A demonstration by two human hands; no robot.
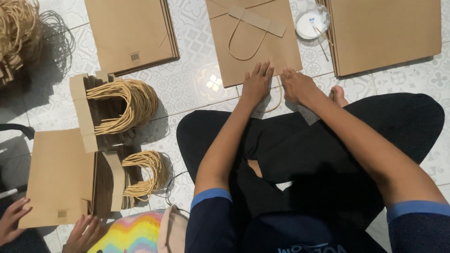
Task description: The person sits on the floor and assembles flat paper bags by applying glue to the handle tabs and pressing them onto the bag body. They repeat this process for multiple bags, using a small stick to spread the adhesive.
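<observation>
A flat brown paper bag [255,47] lies on the tiled floor in front of my crossed legs, a paper strip with a twine handle [243,44] on top of it. My left hand [257,83] lies flat, fingers together, pressing on the bag's near edge. My right hand [296,85] presses beside it on the same edge, where a second twine loop [276,104] pokes out. Neither hand grips anything.
A small white bowl of glue with a stick [312,22] stands right of the bag. Stacks of flat brown bags lie at top left [131,33], top right [384,33] and left [58,178]. Bundles of handle strips [119,110] lie left. Another person's hands [11,220] touch the left stack.
</observation>
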